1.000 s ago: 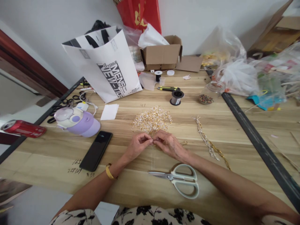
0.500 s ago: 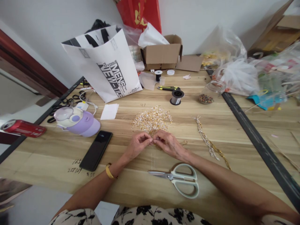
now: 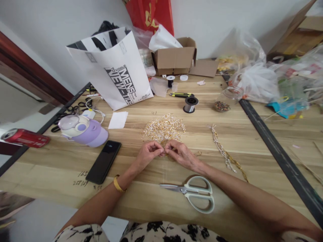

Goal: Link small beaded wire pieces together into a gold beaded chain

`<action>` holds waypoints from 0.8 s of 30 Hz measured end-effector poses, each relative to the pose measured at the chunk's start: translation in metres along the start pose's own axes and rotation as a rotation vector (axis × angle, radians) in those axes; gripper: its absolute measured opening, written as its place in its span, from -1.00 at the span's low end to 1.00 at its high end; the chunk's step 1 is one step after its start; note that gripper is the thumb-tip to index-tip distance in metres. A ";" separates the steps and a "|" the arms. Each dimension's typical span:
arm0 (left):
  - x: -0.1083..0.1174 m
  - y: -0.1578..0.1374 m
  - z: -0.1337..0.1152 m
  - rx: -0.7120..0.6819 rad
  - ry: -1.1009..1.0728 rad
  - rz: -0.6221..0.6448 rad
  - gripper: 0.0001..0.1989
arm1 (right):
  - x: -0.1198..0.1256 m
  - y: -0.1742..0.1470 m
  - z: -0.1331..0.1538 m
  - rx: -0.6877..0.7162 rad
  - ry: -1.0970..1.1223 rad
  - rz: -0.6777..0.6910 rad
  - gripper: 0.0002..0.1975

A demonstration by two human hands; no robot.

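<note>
My left hand (image 3: 149, 154) and my right hand (image 3: 180, 154) face each other with fingertips pinched, a narrow gap between them. From their fingertips a thin clear thread (image 3: 165, 171) runs down toward me; any bead on it is too small to make out. Just beyond lies a pile of small gold and clear beads (image 3: 164, 127). Scissors with pale green handles (image 3: 199, 194) rest below the hands, blades slightly apart and pointing left. On the right lie beaded silver and gold strands (image 3: 223, 153).
A black phone (image 3: 103, 162), a purple bottle (image 3: 87, 131) and a red can (image 3: 25, 138) stand or lie at left. Behind the beads are a wire spool (image 3: 190, 104), a yellow cutter knife (image 3: 180, 95), a jar of dark beads (image 3: 224, 101), and a white paper bag (image 3: 113, 70).
The fingertips of my two hands have drawn slightly apart, and the left fingers have shifted a little. Everything else on the table lies as before.
</note>
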State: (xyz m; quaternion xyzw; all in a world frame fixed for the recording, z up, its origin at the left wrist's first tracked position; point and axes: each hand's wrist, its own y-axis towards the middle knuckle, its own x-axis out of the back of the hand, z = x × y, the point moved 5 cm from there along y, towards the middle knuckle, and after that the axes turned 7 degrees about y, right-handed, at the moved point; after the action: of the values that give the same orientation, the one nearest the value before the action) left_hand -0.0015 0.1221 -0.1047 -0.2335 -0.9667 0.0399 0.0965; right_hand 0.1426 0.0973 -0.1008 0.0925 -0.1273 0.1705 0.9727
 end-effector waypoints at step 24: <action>-0.009 -0.016 -0.022 -0.548 0.627 -0.195 -0.91 | -0.003 0.002 -0.013 -0.114 0.168 0.049 -0.84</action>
State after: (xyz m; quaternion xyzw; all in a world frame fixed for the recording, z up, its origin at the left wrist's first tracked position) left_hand 0.0039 0.1041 -0.0832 -0.1591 -0.8829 -0.3008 0.3234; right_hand 0.1424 0.1013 -0.1139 0.0195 -0.0571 0.1939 0.9792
